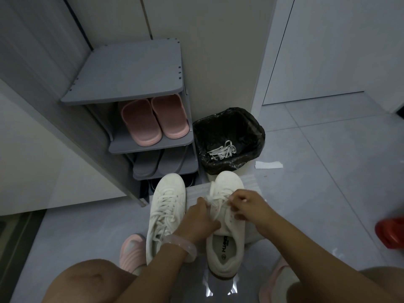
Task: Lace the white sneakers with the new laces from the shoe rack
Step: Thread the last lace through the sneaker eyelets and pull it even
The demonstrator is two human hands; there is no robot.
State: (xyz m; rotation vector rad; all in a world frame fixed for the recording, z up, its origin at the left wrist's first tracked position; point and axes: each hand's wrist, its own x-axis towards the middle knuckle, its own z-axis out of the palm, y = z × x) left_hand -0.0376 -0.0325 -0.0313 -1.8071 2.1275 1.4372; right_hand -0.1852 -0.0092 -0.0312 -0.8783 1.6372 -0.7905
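Two white leather sneakers are seen on the grey tiled floor [317, 182] before a grey plastic shoe rack [131, 84]. The left sneaker [166, 211] is laced. On the right sneaker [225, 237], white flat laces [215, 212] are pinched by the left hand [200, 219] and the right hand [247, 206], each grip closed on lace.

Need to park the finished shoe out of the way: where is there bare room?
Free: the shoe rack's top shelf, and the floor tiles right of the bin. Crowded: the rack's lower shelves, and around both sneakers, left and right.
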